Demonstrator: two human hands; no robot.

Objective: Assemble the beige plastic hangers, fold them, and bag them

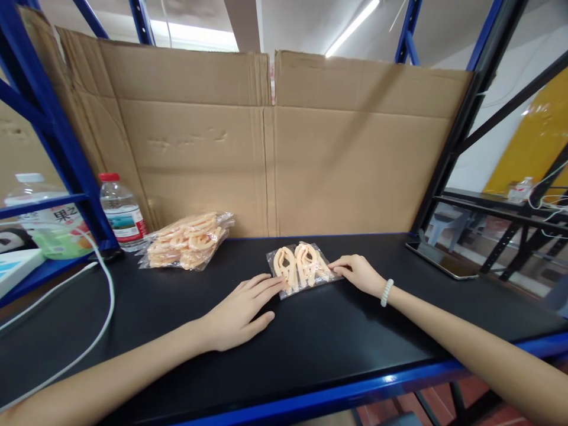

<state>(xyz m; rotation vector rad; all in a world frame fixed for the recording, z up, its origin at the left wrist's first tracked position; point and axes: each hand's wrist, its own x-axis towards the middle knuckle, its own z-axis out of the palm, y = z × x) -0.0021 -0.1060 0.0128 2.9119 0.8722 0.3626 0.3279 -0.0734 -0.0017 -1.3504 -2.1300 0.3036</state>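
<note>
A small clear bag [301, 267] holding two peach plastic hook-shaped parts lies flat on the black shelf top [337, 331]. My left hand [242, 310] rests palm down with fingers stretched out, its fingertips touching the bag's left edge. My right hand [360, 273], with a white bead bracelet at the wrist, lies at the bag's right edge, fingers extended and touching it. Neither hand grips the bag.
A larger clear bag [186, 241] full of the same peach parts lies at the back left. A water bottle [122, 212] with a red cap stands beside a blue rack post. A white cable [100, 313] crosses the left side. A tablet [441, 260] lies at the right. Cardboard [266, 148] walls the back.
</note>
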